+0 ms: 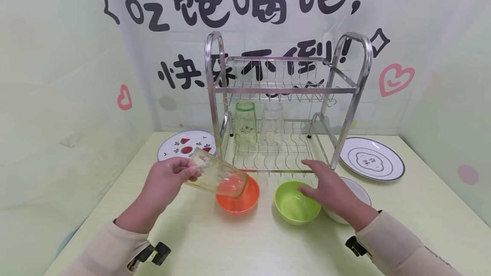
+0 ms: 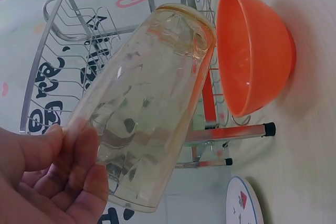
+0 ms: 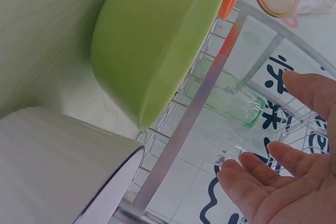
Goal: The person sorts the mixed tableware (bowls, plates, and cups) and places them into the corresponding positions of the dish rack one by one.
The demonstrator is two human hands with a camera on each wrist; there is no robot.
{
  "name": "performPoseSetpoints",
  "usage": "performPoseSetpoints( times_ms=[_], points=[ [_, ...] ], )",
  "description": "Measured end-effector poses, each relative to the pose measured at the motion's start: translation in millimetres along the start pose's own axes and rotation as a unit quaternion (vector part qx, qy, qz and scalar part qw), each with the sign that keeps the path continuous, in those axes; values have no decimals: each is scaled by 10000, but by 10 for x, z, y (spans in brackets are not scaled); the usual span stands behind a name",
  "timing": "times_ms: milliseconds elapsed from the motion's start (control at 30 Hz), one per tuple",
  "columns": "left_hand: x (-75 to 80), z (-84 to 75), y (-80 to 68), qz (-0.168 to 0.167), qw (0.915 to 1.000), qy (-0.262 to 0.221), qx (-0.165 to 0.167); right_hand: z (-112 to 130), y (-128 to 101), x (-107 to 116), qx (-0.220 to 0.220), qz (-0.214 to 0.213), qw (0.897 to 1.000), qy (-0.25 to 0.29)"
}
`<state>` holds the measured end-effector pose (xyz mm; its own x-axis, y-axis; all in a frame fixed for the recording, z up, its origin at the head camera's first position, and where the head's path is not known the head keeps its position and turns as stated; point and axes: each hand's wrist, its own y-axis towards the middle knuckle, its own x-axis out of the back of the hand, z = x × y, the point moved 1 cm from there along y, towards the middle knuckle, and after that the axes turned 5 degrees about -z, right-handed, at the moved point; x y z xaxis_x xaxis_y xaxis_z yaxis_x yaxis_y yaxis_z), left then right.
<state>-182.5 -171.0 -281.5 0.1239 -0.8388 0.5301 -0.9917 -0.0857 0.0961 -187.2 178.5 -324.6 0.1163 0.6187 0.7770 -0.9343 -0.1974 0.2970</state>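
My left hand (image 1: 166, 182) pinches a yellowish clear drinking glass (image 1: 215, 173) near one end, thumb against fingers. The glass is tilted, its thick amber end (image 2: 186, 17) pointing right over the orange bowl (image 1: 238, 201). Nothing is in my right hand (image 1: 331, 188); its fingers are spread above the lime green bowl (image 1: 295, 208) and a white bowl (image 1: 358, 191), which the hand and wrist partly cover. In the right wrist view the relaxed fingers (image 3: 252, 177) show beside the green bowl (image 3: 152, 40).
A two-tier metal dish rack (image 1: 285, 90) stands behind the bowls. On its lower tier are a green glass (image 1: 245, 125) and a clear glass (image 1: 272, 125). A strawberry-patterned plate (image 1: 180, 142) lies left of the rack, a blue-rimmed white plate (image 1: 377, 156) right of it.
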Motion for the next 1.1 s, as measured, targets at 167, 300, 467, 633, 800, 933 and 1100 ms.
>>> performPoseSetpoints(
  times_ms=[167, 300, 467, 633, 800, 933, 1100],
  points=[
    [-46, -30, -11, -15, 9989, -465, 89, 3, 7, -17, 3, 11, 9999, 128],
    [-92, -52, -7, -27, 9955, -928, 173, -8, 12, -44, -4, 26, 9996, 279],
    [-165, -102, -8, -81, 9914, -1242, 394, 10, 21, -83, -50, 62, 9985, 542],
    [-247, -154, -2, -132, 9854, -1613, 534, 57, 35, -118, -138, 97, 9967, 798],
    [-327, -196, -10, -163, 9757, -2130, 486, 99, 49, -133, -211, 106, 9944, 1034],
    [-385, -232, -28, -174, 9670, -2508, 411, 117, 63, -145, -254, 109, 9920, 1233],
    [-459, -241, -11, -136, 9588, -2780, 569, 121, 87, -173, -198, 76, 9884, 1504]
  ],
)
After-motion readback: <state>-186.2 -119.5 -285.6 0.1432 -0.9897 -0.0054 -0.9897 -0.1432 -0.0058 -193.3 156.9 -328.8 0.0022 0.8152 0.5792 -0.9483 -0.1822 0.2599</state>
